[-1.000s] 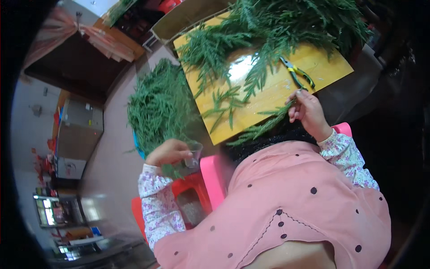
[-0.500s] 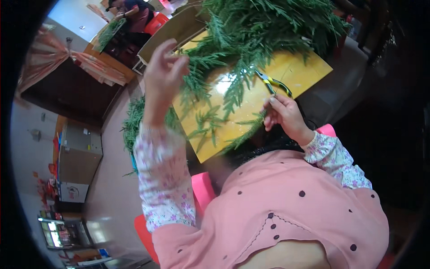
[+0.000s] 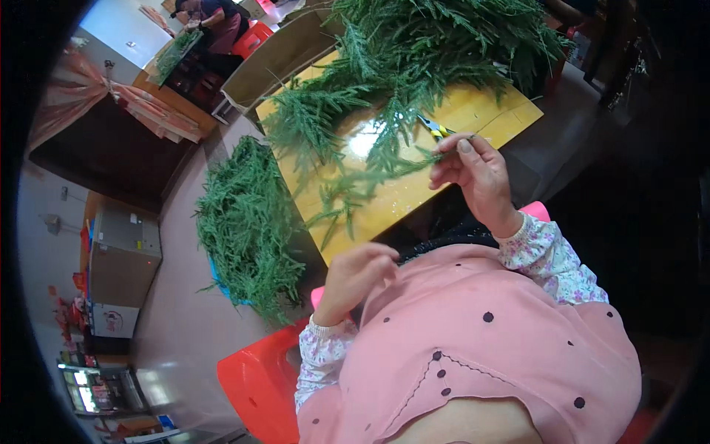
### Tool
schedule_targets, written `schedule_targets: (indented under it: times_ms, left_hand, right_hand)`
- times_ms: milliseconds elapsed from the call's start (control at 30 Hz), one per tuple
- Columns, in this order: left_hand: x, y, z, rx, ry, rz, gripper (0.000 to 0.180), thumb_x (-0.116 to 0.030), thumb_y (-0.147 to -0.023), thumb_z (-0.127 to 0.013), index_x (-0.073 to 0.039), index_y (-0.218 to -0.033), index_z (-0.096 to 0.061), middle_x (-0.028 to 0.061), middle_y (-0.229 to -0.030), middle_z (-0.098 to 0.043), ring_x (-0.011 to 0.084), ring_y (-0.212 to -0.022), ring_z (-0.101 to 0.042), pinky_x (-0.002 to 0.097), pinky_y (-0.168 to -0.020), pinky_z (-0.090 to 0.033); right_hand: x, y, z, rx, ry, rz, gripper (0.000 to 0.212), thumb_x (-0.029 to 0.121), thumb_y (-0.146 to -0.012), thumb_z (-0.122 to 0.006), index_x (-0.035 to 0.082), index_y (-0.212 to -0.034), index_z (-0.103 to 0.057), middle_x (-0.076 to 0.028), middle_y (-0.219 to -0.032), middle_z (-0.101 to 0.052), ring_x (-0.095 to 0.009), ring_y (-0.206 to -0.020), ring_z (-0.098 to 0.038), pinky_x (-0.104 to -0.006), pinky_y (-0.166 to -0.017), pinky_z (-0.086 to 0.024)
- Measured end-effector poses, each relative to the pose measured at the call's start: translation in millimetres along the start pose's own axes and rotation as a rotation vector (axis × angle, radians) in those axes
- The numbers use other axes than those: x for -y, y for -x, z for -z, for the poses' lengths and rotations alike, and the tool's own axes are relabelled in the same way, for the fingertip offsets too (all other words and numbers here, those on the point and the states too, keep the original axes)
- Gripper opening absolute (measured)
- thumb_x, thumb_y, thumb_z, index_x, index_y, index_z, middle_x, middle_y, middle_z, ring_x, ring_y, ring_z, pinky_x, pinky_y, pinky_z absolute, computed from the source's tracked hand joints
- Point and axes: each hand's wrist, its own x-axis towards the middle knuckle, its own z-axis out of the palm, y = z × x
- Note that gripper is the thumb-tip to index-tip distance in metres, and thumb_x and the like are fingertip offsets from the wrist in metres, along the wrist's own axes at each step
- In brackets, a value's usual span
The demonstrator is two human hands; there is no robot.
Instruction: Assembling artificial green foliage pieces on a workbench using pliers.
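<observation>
My right hand (image 3: pixel 479 181) is closed in a pinch on the stem of a green artificial pine sprig (image 3: pixel 411 166), whose needles stretch left over the yellow table (image 3: pixel 510 118). Just beyond those fingers lie pliers (image 3: pixel 431 126) with black and yellow handles, partly hidden by the hand. My left hand (image 3: pixel 359 280) hovers low by the near table edge, in front of my pink apron. Its fingers are loosely bent and a little blurred, with nothing visible in them. More loose sprigs (image 3: pixel 314 118) lie across the table's left part.
A large heap of green sprigs (image 3: pixel 444 44) covers the table's far side. On the floor to the left, a blue-rimmed container (image 3: pixel 218 280) overflows with greenery (image 3: pixel 248 222). A red stool (image 3: pixel 259 377) stands at lower left. Another person (image 3: pixel 214 22) works at a far table.
My left hand has come down from above the table's left side to near my apron. My right hand has risen slightly, lifting the sprig and covering more of the pliers.
</observation>
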Motion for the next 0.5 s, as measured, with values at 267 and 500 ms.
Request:
schedule_targets:
  times_ms: [267, 500]
  left_hand:
    - [46.4, -30.7, 45.7, -0.344, 0.450, -0.142, 0.031, -0.025, -0.095, -0.054, 0.003, -0.109, -0.055, 0.0075, -0.096, -0.060, 0.0142, -0.077, -0.061, 0.0246, -0.060, -0.052]
    - [61.2, -34.5, 40.7, -0.490, 0.360, -0.219, 0.030, -0.018, -0.092, -0.057, 0.004, -0.112, -0.052, 0.0058, -0.099, -0.058, 0.0134, -0.084, -0.059, 0.0234, -0.066, -0.050]
  right_hand:
    - [-65.2, 36.3, -37.9, 0.398, 0.419, 0.202, 0.021, 0.013, -0.096, -0.049, -0.004, -0.098, -0.060, -0.010, -0.090, -0.062, -0.016, -0.075, -0.063, -0.0269, -0.068, -0.052]
    - [-77.4, 38.8, -38.7, 0.570, 0.475, -0.043, 0.012, 0.009, -0.091, -0.058, -0.002, -0.089, -0.063, -0.005, -0.074, -0.061, -0.008, -0.058, -0.058, -0.0210, -0.052, -0.046]
